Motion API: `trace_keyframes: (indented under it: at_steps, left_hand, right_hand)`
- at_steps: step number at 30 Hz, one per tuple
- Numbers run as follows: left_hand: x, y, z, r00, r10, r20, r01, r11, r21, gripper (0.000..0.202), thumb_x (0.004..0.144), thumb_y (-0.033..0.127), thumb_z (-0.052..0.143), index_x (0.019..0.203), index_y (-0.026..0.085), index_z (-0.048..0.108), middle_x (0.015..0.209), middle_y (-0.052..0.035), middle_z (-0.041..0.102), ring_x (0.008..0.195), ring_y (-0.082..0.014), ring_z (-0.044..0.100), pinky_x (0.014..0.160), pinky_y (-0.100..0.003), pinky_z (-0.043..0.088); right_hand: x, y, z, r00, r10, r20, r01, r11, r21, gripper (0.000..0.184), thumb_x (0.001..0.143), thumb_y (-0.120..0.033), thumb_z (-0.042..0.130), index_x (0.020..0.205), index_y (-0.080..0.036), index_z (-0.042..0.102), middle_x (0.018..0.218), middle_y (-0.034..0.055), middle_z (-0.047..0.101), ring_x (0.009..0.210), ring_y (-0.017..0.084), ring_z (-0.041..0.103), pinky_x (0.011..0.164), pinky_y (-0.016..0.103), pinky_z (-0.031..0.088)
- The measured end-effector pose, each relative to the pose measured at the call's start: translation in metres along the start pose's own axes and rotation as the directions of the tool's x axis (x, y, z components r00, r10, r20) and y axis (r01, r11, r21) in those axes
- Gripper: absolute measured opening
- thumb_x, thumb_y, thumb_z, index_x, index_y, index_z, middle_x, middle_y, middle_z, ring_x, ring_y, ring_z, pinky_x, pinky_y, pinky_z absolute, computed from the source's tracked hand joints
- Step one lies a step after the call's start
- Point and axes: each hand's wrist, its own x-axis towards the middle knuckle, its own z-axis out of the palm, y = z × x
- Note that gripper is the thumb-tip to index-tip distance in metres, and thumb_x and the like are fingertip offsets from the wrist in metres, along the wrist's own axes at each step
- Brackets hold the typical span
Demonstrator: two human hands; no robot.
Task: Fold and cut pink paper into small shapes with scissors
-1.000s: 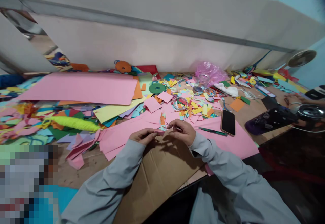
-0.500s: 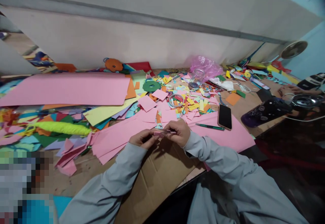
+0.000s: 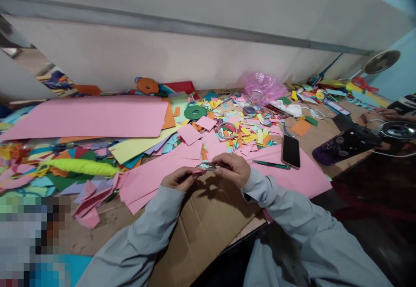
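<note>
Over the near edge of the desk (image 3: 107, 224), a small pink piece (image 3: 198, 172) is being pinched between the thumb and fingers of the left hand (image 3: 177, 178), with only a slight gap being left between them. A slim metallic tool (image 3: 208, 164) is being gripped in the right hand (image 3: 233, 168), its fingers being bent closely around it, and its tip is being held right by the pink piece; whether the two are touching cannot be told. Beneath both hands, a brown cardboard sheet (image 3: 201, 222) is lying along the near edge. Toward the right, a green pen (image 3: 271, 164) and a dark phone (image 3: 290, 151) are being carried by a pink sheet (image 3: 310, 178). Near the right edge, a dark tumbler (image 3: 344, 144) is being shown, with another person's hand (image 3: 385, 114) beyond it. Near the far edge, a glass jar (image 3: 254, 102) is standing just before a pink plastic bag (image 3: 266, 88). Toward the left, a yellow-green yarn bundle (image 3: 84, 167) is lying among colored scraps (image 3: 60, 182).
</note>
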Motion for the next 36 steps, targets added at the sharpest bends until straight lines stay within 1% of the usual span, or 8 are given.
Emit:
trace_keyframes:
  at_steps: [3, 7, 12, 16, 23, 27, 30, 36]
  left_hand:
    - [-0.0003, 0.0032, 0.0000, 1.000, 0.003, 0.004, -0.003, 1.000, 0.007, 0.013, 0.073, 0.031, 0.072, 0.080, 0.021, 0.077, 0.080, -0.0028, 0.075, 0.070, -0.0158, 0.066, 0.066, -0.025, 0.053]
    - [-0.0003, 0.0089, 0.0000, 0.999, 0.033, 0.028, -0.034, 0.998, 0.045, 0.012, 0.075, 0.029, 0.070, 0.081, 0.022, 0.077, 0.081, -0.0029, 0.075, 0.076, -0.0171, 0.067, 0.070, -0.026, 0.053]
    - [0.0004, 0.0087, -0.0007, 0.998, 0.066, 0.018, -0.067, 0.995, 0.068, 0.009, 0.075, 0.025, 0.069, 0.079, 0.022, 0.077, 0.081, -0.0019, 0.075, 0.075, -0.0161, 0.066, 0.073, -0.026, 0.052]
    - [0.0002, 0.0048, -0.0013, 0.998, 0.067, 0.016, -0.068, 0.996, 0.064, 0.009, 0.075, 0.027, 0.070, 0.079, 0.021, 0.076, 0.080, -0.0021, 0.074, 0.073, -0.0162, 0.066, 0.070, -0.026, 0.051]
    - [-0.0002, 0.0019, -0.0023, 0.997, 0.072, 0.029, -0.072, 0.997, 0.020, 0.011, 0.075, 0.032, 0.072, 0.078, 0.021, 0.075, 0.080, -0.0024, 0.074, 0.072, -0.0156, 0.065, 0.069, -0.025, 0.051]
    - [0.0006, 0.0035, -0.0025, 0.997, 0.066, 0.034, -0.066, 0.998, -0.002, 0.013, 0.074, 0.034, 0.074, 0.078, 0.021, 0.075, 0.079, -0.0020, 0.075, 0.068, -0.0147, 0.064, 0.066, -0.024, 0.051]
    - [0.0010, 0.0055, -0.0025, 0.995, 0.085, 0.045, -0.086, 0.996, 0.013, 0.013, 0.074, 0.033, 0.073, 0.077, 0.021, 0.076, 0.079, -0.0021, 0.075, 0.066, -0.0142, 0.064, 0.065, -0.024, 0.050]
    - [0.0008, 0.0090, -0.0027, 0.995, 0.069, 0.066, -0.070, 0.997, 0.016, 0.012, 0.073, 0.032, 0.074, 0.076, 0.020, 0.075, 0.077, -0.0023, 0.075, 0.060, -0.0133, 0.062, 0.061, -0.024, 0.049]
  right_hand:
    - [0.0001, -0.0011, -0.0026, 0.999, -0.045, 0.007, 0.045, 0.997, -0.058, 0.037, 0.093, -0.048, 0.047, 0.099, -0.016, 0.065, 0.083, 0.0056, 0.066, 0.072, 0.013, 0.058, 0.066, 0.024, 0.042]
    - [-0.0006, 0.0003, -0.0034, 0.999, -0.041, -0.014, 0.040, 0.995, -0.096, 0.038, 0.094, -0.049, 0.046, 0.094, -0.017, 0.066, 0.079, 0.0054, 0.066, 0.069, 0.012, 0.058, 0.064, 0.023, 0.042]
    - [-0.0013, 0.0014, -0.0032, 0.997, -0.082, -0.004, 0.080, 0.985, -0.153, 0.037, 0.093, -0.048, 0.047, 0.096, -0.016, 0.066, 0.078, 0.0053, 0.066, 0.066, 0.012, 0.058, 0.063, 0.023, 0.042]
    - [-0.0012, -0.0001, -0.0038, 0.994, -0.110, 0.012, 0.110, 0.971, -0.210, 0.035, 0.094, -0.047, 0.047, 0.095, -0.017, 0.066, 0.076, 0.0055, 0.067, 0.065, 0.012, 0.058, 0.062, 0.024, 0.042]
    - [-0.0016, 0.0020, -0.0023, 0.989, -0.146, -0.022, 0.136, 0.961, -0.240, 0.032, 0.093, -0.044, 0.049, 0.094, -0.017, 0.067, 0.077, 0.0055, 0.069, 0.065, 0.013, 0.060, 0.061, 0.024, 0.042]
    - [-0.0016, 0.0017, -0.0021, 0.989, -0.145, -0.022, 0.135, 0.960, -0.246, 0.032, 0.093, -0.044, 0.050, 0.093, -0.017, 0.067, 0.077, 0.0055, 0.069, 0.064, 0.013, 0.060, 0.061, 0.024, 0.042]
    - [-0.0018, 0.0013, -0.0019, 0.990, -0.137, -0.010, 0.130, 0.959, -0.252, 0.031, 0.093, -0.043, 0.050, 0.093, -0.017, 0.067, 0.077, 0.0055, 0.069, 0.065, 0.013, 0.060, 0.062, 0.024, 0.042]
    - [-0.0035, 0.0052, 0.0000, 0.993, -0.115, 0.002, 0.112, 0.957, -0.268, 0.034, 0.094, -0.046, 0.047, 0.095, -0.018, 0.067, 0.077, 0.0053, 0.068, 0.067, 0.013, 0.060, 0.063, 0.025, 0.041]
